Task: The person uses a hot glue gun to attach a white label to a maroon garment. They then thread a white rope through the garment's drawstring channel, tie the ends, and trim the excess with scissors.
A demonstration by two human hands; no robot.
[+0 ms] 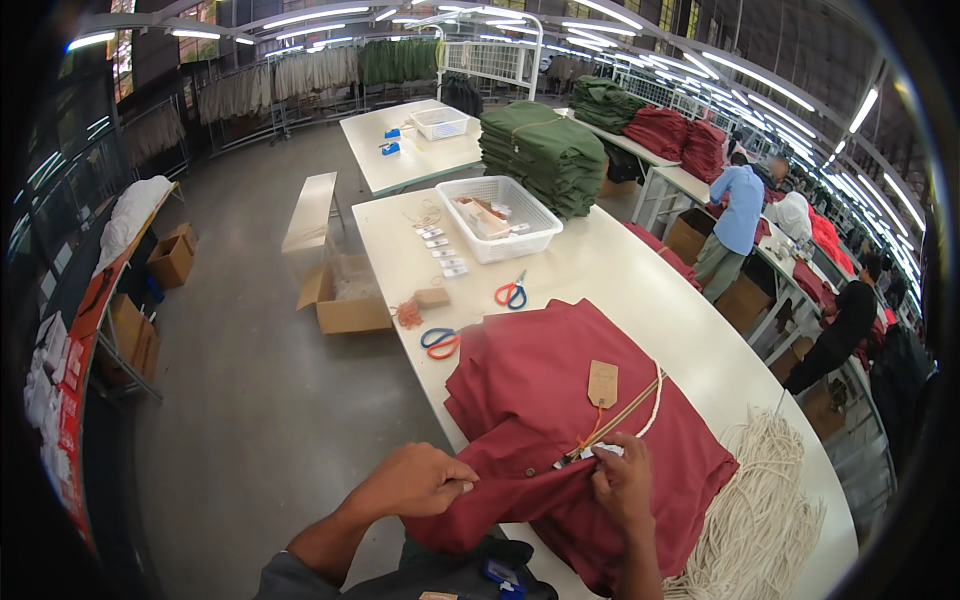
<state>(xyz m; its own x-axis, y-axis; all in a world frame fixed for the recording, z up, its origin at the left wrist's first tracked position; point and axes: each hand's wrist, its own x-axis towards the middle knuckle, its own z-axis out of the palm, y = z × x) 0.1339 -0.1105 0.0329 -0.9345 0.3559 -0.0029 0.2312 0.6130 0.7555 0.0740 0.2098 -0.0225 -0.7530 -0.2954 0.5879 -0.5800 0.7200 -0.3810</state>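
A stack of folded dark red garments [540,400] lies on the white table [640,300] in front of me. A tan cardboard tag [602,383] on an orange string rests on top, next to a cream cord [650,400] lying across the cloth. My right hand [622,478] pinches a small white label and the string at the garment's front. My left hand [420,480] grips the cloth's near left edge, fingers closed on the fabric.
A pile of cream cords [760,510] lies to my right. Two pairs of scissors [511,293] [440,342], a white basket [500,215], small labels [440,250] and stacked green garments [545,150] sit farther along. An open cardboard box [340,295] stands on the floor at left. People work at the right tables [735,225].
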